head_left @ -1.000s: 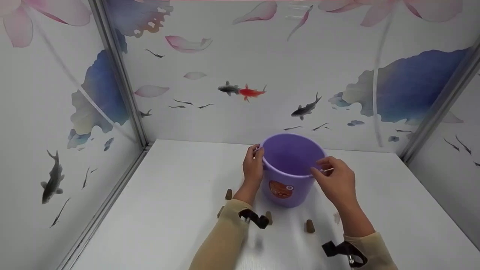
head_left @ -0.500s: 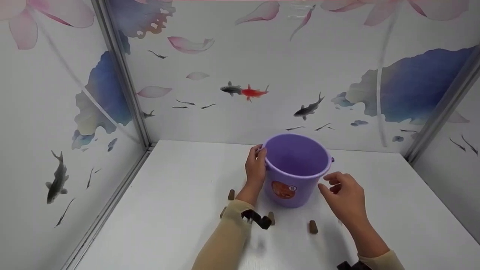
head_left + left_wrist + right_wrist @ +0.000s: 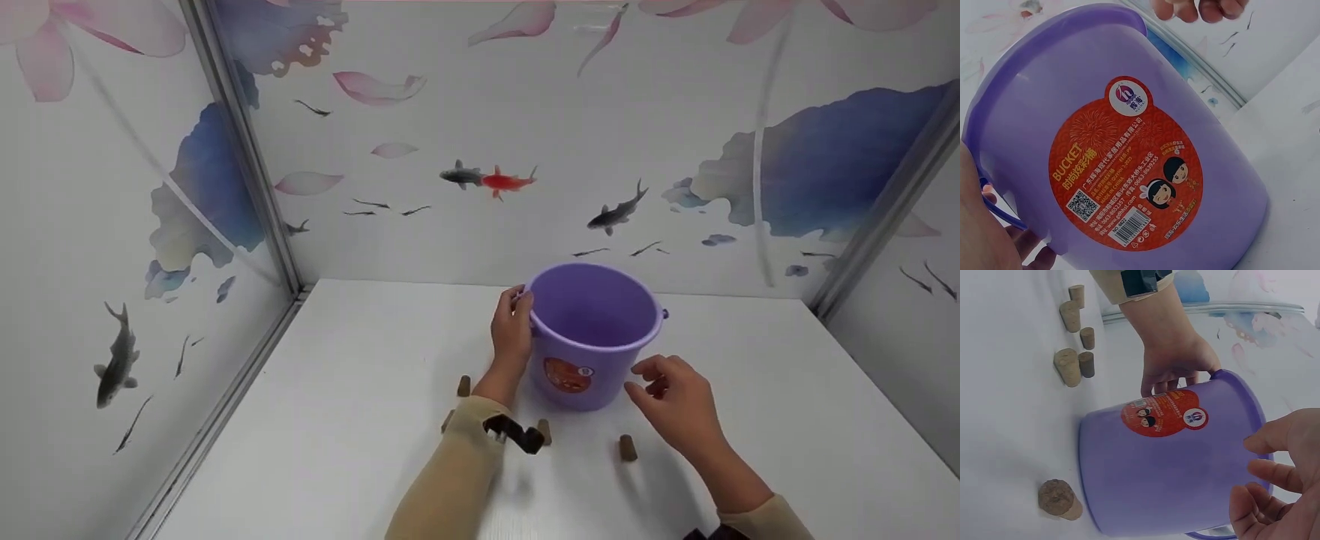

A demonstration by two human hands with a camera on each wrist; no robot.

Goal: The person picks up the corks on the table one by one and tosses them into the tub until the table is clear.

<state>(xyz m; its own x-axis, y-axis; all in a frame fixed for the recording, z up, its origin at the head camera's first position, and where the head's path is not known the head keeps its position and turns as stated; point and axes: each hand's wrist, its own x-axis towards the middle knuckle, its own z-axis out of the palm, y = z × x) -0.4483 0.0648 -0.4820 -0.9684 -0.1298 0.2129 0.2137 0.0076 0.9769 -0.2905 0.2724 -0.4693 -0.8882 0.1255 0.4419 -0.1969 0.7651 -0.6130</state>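
Note:
A purple bucket [image 3: 592,360] with a red label [image 3: 1126,163] stands upright on the white table. My left hand [image 3: 512,330] holds its left side just below the rim, fingers curled near the handle [image 3: 1002,214]. In the left wrist view part of that hand is cut off by the frame. My right hand [image 3: 679,405] hovers to the right of the bucket, fingers loosely bent and nothing between them. In the right wrist view its fingertips [image 3: 1261,441] overlap the bucket wall near the rim. A small lug [image 3: 664,313] sticks out at the right rim.
Several brown tapered corks are around the bucket's near side: one cork [image 3: 628,448] at front right, another cork [image 3: 544,432] in front, and a cork [image 3: 464,385] to the left. Printed panels [image 3: 450,240] with metal corner posts [image 3: 247,157] enclose the table.
My right hand has let go of the bucket's right rim and moved down and slightly outward, uncovering the lug there. My left hand keeps its hold; the bucket stays in place.

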